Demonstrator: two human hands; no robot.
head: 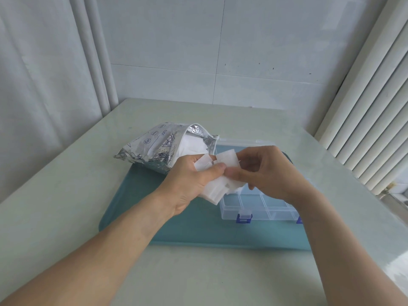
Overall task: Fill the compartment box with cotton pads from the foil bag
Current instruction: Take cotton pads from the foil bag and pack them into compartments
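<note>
Pads (217, 186) bunch loosely in the left hand (194, 180); the right hand (262, 171) pinches one, so others may spill beside the box (254, 206).

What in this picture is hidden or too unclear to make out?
Head view only:
- Far compartments of the compartment box: covered by the right hand and left hand, so whether they are filled cannot be told.
- Number of cotton pads: overlapping in the grip, uncountable.
- Foil bag depth: only the top pads show at its mouth.
- Bag printing: too small to read.
- Box's right end: behind the right forearm.
</note>
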